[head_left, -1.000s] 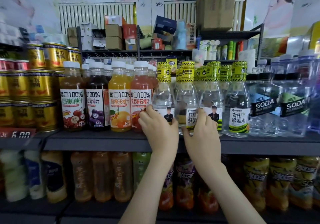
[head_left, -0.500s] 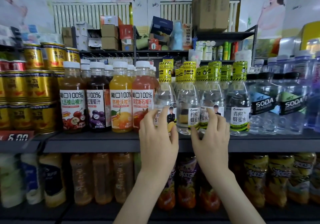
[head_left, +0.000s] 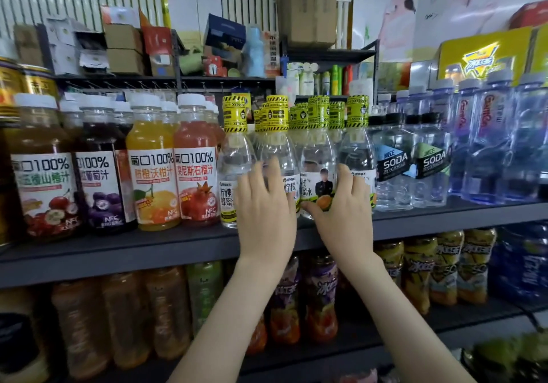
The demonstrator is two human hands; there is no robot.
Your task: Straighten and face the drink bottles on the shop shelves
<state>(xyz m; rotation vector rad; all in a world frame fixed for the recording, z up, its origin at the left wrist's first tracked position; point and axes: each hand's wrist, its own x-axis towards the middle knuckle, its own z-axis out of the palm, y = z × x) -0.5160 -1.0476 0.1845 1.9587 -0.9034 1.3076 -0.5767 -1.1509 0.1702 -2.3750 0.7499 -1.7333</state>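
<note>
The two forearms rose from the bottom of the view toward the middle shelf [head_left: 124, 249], and both hands were at the front row of the clear honey-water bottles. The left hand [head_left: 265, 204] lay flat against the second honey-water bottle [head_left: 280, 163], fingers spread a little and straight, not closed around anything. The right hand [head_left: 345, 207] was just beside it, with its thumb pressed under the third honey-water bottle [head_left: 318, 172] near the orange picture on the label, and the other fingers reaching toward the fourth bottle [head_left: 357, 157]. Whether those fingers really clamped a bottle I could not tell; they seemed more to push than to hold.

The danger, as I judged it, was in this pushing. These bottles were tall, narrow and light-looking, and they stood near the front edge of the shelf. A turn given only by the flat palm could tip one forward, or knock it against its neighbours (they stood touching each other, so one could carry the next). To the left, the pomegranate juice bottle [head_left: 195, 160] was almost against the first honey-water bottle [head_left: 234, 163]; to the right, the soda bottles [head_left: 394, 169] were equally close.

Behind the front row more yellow-capped bottles stood, and further back, boxes [head_left: 123, 45] sat on the upper rack.
</note>
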